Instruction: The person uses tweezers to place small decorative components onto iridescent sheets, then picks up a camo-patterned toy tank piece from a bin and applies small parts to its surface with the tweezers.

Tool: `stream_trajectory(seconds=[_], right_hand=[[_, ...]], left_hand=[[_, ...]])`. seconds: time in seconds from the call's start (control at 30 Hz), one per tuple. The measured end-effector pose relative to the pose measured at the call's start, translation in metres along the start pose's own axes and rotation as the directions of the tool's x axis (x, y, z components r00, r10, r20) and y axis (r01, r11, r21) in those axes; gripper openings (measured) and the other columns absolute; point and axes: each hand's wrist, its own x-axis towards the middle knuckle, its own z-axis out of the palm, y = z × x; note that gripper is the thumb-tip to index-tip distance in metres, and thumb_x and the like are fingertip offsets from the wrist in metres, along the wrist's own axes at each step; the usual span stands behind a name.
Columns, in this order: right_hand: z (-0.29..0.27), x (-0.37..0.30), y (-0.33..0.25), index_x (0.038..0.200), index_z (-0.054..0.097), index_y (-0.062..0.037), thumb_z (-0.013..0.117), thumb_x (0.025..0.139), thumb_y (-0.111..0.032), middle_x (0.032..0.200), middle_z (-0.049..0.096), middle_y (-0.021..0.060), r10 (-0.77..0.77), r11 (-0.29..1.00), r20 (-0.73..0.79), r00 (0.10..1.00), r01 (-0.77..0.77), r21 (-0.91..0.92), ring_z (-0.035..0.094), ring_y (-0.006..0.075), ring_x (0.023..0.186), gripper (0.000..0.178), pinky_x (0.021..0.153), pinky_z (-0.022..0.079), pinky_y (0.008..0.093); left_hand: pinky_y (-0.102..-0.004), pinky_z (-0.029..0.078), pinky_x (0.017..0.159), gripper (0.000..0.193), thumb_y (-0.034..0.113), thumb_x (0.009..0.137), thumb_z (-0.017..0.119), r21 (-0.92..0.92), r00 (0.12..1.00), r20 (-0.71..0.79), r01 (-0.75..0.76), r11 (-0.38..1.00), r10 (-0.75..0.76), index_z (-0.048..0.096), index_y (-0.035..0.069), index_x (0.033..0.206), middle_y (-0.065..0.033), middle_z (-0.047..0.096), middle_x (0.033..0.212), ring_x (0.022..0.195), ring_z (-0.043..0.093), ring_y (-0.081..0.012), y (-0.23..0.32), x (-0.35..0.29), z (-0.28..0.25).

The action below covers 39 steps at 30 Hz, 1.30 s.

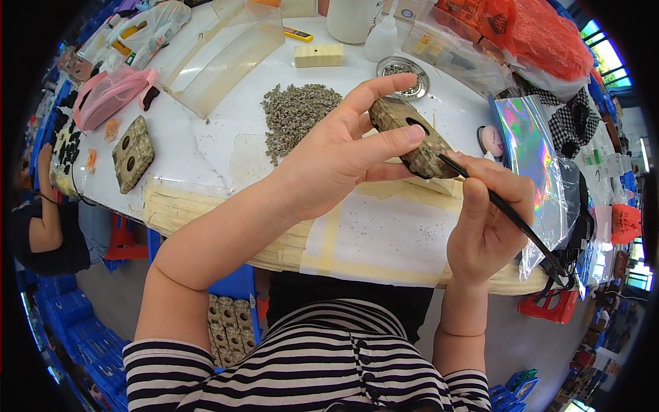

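My left hand (336,147) is closed around a camouflage-patterned casing (427,151), thumb on its upper face next to a dark round hole. The casing is held tilted above the table. In my right hand (491,206) is a slim black pen-like tool (518,223), pinched between thumb and fingers. Its tip meets the casing's near right edge; whether it grips anything there is too small to tell. Beyond my left hand lies a heap of small metallic parts (295,113). A round metal dish (420,84) with more small parts sits behind the casing.
A second camouflage casing (134,154) lies at the left, near a pink mesh item (110,99). White bottles, a wooden block (318,55) and clear plastic trays stand at the back. Shiny holographic film (525,151) lies at the right. Below the table, a blue crate holds more casings (230,323).
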Motion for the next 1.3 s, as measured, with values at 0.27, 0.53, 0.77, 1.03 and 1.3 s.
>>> stream_trajectory(seconds=[0.27,0.53,0.77,1.03,1.3], right_hand=[[0.0,0.0,0.0,0.092,0.059,0.0028,0.066,0.085,-0.003,0.091,0.066,0.0137,0.002,1.0,0.003,1.0,-0.002,0.001,0.065,0.023,0.087,0.012,0.08,0.05,0.0302],[-0.001,0.0,0.001,0.092,0.059,0.0027,0.067,0.085,-0.003,0.092,0.066,0.0132,-0.015,1.0,0.014,1.0,0.015,0.011,0.065,0.023,0.087,0.012,0.079,0.05,0.0302],[0.0,0.001,-0.001,0.1,0.052,0.0021,0.06,0.09,-0.008,0.092,0.065,0.0164,-0.069,0.995,-0.035,0.997,0.071,0.073,0.065,0.0247,0.088,0.016,0.081,0.051,0.0329],[-0.024,0.0,-0.01,0.099,0.049,-0.0001,0.049,0.097,-0.02,0.085,0.059,0.014,-0.089,0.986,-0.145,0.985,0.067,-0.151,0.058,0.0197,0.08,0.02,0.082,0.051,0.0367],[-0.036,-0.011,0.001,0.093,0.067,-0.0032,0.07,0.077,-0.003,0.08,0.061,0.0084,0.105,0.783,0.017,0.994,-0.072,-0.618,0.056,0.0231,0.082,0.016,0.077,0.045,0.0322]], left_hand=[[-0.0309,0.05,0.09,0.058,0.021,0.093,0.057,0.0,1.0,0.001,0.002,1.0,-0.002,0.029,0.018,0.144,-0.0081,0.054,0.119,0.108,0.056,-0.0135,-0.001,0.0,0.0],[-0.0308,0.05,0.09,0.058,0.021,0.093,0.057,-0.007,1.0,0.004,0.0,1.0,0.0,0.029,0.019,0.144,-0.0077,0.055,0.118,0.108,0.056,-0.0132,-0.001,0.0,-0.001],[-0.0327,0.051,0.089,0.059,0.019,0.093,0.056,-0.025,1.0,0.015,0.005,1.0,-0.005,0.027,0.017,0.144,-0.0089,0.055,0.119,0.108,0.057,-0.0143,0.0,0.0,-0.001],[-0.0405,0.052,0.09,0.074,0.018,0.089,0.062,-0.18,0.999,0.044,0.012,0.984,-0.005,0.015,0.012,0.145,-0.0131,0.054,0.116,0.108,0.057,-0.021,0.0,0.004,-0.002],[-0.0427,0.052,0.09,0.077,0.014,0.09,0.059,-0.246,1.0,0.019,0.01,0.969,-0.006,0.007,0.01,0.147,-0.013,0.054,0.117,0.105,0.059,-0.0235,0.0,0.003,-0.004]])
